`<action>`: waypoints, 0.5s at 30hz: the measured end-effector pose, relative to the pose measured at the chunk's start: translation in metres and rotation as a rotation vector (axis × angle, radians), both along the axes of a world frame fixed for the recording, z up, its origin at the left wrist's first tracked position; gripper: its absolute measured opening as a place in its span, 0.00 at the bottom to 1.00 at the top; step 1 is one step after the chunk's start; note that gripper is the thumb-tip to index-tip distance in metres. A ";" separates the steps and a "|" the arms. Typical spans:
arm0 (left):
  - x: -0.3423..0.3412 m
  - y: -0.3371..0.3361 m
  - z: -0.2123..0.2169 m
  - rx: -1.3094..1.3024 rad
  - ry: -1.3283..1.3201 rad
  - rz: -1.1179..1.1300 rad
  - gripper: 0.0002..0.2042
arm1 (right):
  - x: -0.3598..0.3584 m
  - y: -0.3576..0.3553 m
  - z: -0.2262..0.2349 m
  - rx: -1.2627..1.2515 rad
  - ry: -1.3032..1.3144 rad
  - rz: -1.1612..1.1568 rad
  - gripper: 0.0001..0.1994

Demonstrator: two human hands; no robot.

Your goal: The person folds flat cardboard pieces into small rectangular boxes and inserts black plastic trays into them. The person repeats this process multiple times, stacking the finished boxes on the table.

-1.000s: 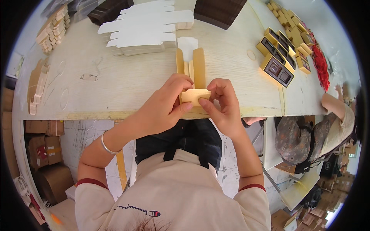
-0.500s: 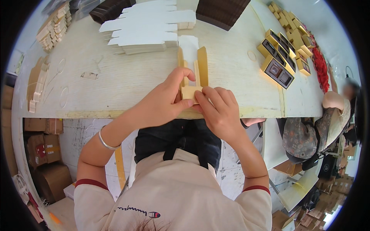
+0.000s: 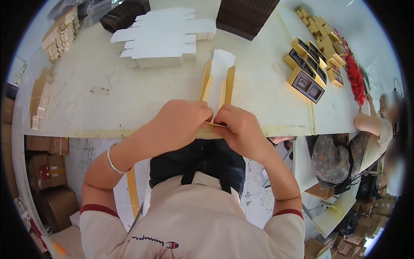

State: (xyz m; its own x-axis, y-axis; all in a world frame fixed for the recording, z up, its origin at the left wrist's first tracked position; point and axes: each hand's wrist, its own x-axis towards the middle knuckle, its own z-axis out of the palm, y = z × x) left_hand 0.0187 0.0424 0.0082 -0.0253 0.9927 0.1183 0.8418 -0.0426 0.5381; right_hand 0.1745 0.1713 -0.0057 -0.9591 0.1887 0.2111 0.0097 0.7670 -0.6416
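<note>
A partly folded small carton (image 3: 222,62), white inside and gold outside, lies lengthwise at the table's front edge. Both its long side walls stand up, and its far flap stretches away flat. My left hand (image 3: 183,121) grips the carton's near left corner with bent fingers. Opposite it, my right hand (image 3: 242,127) pinches the near right corner. Between the two hands the near end panel shows only as a thin edge; my fingers cover the rest. Just beyond the carton sits a stack of flat white carton blanks (image 3: 159,36).
Dark brown plastic trays (image 3: 246,18) are stacked at the back. Gold boxes with dark inserts (image 3: 307,84) stand at the right, near red cords (image 3: 354,77). Folded card pieces (image 3: 42,97) lie at the left. Another person (image 3: 340,157) sits beyond the right end.
My hands have shifted from the raised near end panel to the carton's two near corners. The carton's side walls now stand further apart, and its far flap sits slightly nearer and to the right.
</note>
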 end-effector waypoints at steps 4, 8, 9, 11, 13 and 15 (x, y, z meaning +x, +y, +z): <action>0.000 0.003 0.007 -0.072 -0.021 -0.062 0.04 | -0.007 0.004 0.017 -0.082 -0.193 0.042 0.09; -0.013 0.006 0.021 -0.247 0.084 -0.172 0.06 | -0.003 0.013 0.034 -0.186 -0.278 0.232 0.07; -0.027 0.005 0.018 -0.176 0.122 -0.251 0.07 | 0.001 0.020 0.033 -0.002 -0.156 0.135 0.08; -0.036 0.003 0.018 -0.018 0.249 -0.320 0.09 | 0.010 0.043 0.024 0.358 0.088 -0.053 0.09; -0.036 0.004 0.023 0.159 0.401 -0.284 0.11 | 0.012 0.052 0.013 0.593 0.078 -0.042 0.08; -0.024 0.007 0.026 0.324 0.470 -0.169 0.13 | 0.018 0.036 0.006 0.520 0.094 -0.027 0.08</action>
State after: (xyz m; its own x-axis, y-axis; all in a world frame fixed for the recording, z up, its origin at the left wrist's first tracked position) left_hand -0.0055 0.0491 0.0337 0.2583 0.8898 0.3763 0.9538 -0.2967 0.0466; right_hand 0.1921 0.2077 0.0002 -0.9278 0.0609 0.3681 -0.0051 0.9845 -0.1756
